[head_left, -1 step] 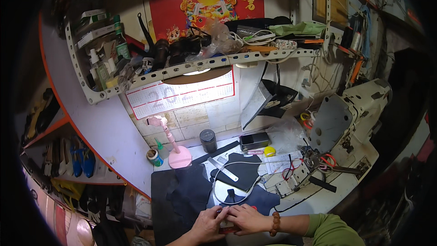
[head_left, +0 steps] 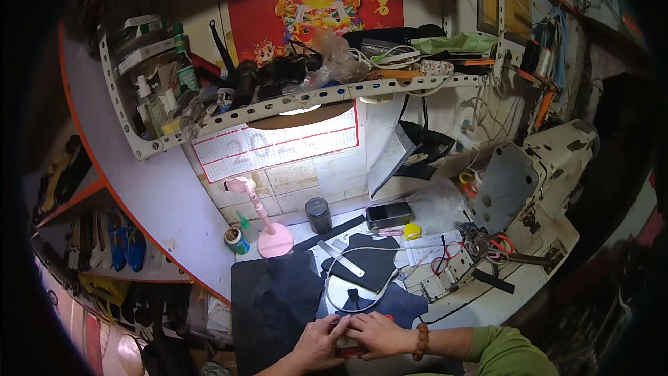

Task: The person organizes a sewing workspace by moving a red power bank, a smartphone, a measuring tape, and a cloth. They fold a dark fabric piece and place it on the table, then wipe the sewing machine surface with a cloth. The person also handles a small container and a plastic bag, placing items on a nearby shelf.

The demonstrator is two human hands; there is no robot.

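At the table's near edge my left hand (head_left: 317, 342) and my right hand (head_left: 378, 334) meet, fingers bent and thumbs close together. Both are closed round a small red-edged thing (head_left: 350, 352); the fingers cover most of it, and its kind cannot be made out. A brown bead bracelet (head_left: 421, 342) circles my right wrist. Just beyond the hands lie dark sheet pieces (head_left: 409, 304), a looped pale cable (head_left: 328, 285) and a metal ruler (head_left: 341, 258). A larger dark sheet (head_left: 289, 289) spreads to the left.
A pink stand (head_left: 275, 240), a dark lidded jar (head_left: 318, 216) and a black box (head_left: 390, 216) stand farther back. On the right is a sewing machine (head_left: 557, 167), with red-handled scissors (head_left: 440, 263) near it. A loaded metal shelf (head_left: 313, 99) overhangs the table.
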